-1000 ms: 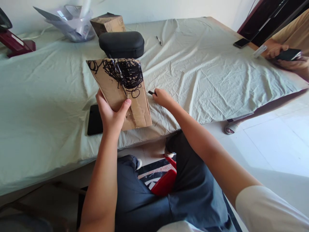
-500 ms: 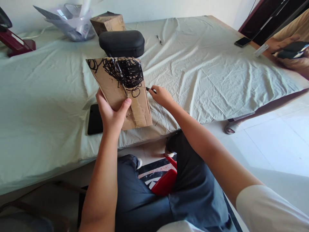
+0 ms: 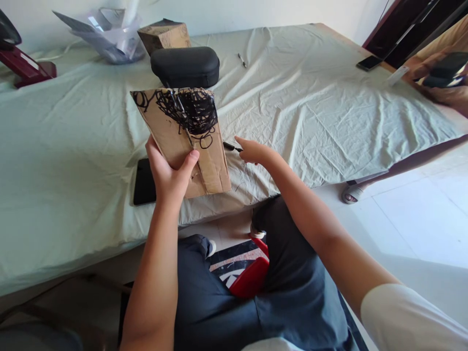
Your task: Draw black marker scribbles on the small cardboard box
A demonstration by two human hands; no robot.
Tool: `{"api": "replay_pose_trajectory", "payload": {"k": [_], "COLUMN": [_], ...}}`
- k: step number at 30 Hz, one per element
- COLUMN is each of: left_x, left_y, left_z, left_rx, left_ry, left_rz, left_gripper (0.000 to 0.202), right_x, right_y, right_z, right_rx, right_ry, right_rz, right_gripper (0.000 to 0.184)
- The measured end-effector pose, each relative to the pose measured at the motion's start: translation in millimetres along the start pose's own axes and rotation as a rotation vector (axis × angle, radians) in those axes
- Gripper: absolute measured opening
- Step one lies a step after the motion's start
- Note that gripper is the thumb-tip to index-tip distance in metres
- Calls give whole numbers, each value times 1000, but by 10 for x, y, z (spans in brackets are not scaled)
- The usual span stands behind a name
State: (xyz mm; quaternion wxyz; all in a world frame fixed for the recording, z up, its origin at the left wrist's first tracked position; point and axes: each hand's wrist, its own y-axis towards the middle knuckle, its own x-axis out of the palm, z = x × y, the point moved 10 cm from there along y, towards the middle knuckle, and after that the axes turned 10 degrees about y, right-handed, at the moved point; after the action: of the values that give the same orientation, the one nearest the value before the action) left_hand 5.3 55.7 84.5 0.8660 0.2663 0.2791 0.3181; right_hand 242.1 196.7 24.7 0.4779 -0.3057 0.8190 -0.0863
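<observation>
My left hand [image 3: 166, 173] grips a piece of cardboard [image 3: 215, 170] from its left side, thumb across the front and the other fingers behind. The cardboard is tilted up over the table and bears dense black scribbles along its top and a few loops below. Just right of the cardboard, my right hand [image 3: 253, 150] has one digit stretched out above a black marker [image 3: 229, 146]. The marker's near end meets the curled fingers, whose grip is partly hidden. A black phone [image 3: 144, 183] lies beside my left hand.
Behind the cardboard sit a black case [image 3: 185, 67], a cardboard box [image 3: 164, 36] and a plastic basket [image 3: 113, 41]. A pen [image 3: 242, 60] lies farther back on the cloth-covered table [image 3: 274, 87]. At the right, another person's hands hold a dark object [image 3: 448, 70] near a phone [image 3: 369, 63].
My right hand has moved right and slightly toward me, away from the cardboard, and one digit now sticks out. The marker has shifted down with it. My left hand holds the cardboard in place.
</observation>
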Motion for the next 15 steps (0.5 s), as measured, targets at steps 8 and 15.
{"api": "replay_pose_trajectory", "payload": {"k": [8,15], "left_x": [-3,-7], "left_y": [-8,-7], "left_z": [3,49], "left_rx": [-25,-81], "left_ry": [23,1], "left_rz": [-6,8], "left_gripper": [86,96], "right_x": [-123,-498], "right_y": [-166,-236], "right_z": [26,-123], "right_rx": [-40,-311], "right_ry": [230,860], "right_rz": [17,250], "right_gripper": [85,33]}}
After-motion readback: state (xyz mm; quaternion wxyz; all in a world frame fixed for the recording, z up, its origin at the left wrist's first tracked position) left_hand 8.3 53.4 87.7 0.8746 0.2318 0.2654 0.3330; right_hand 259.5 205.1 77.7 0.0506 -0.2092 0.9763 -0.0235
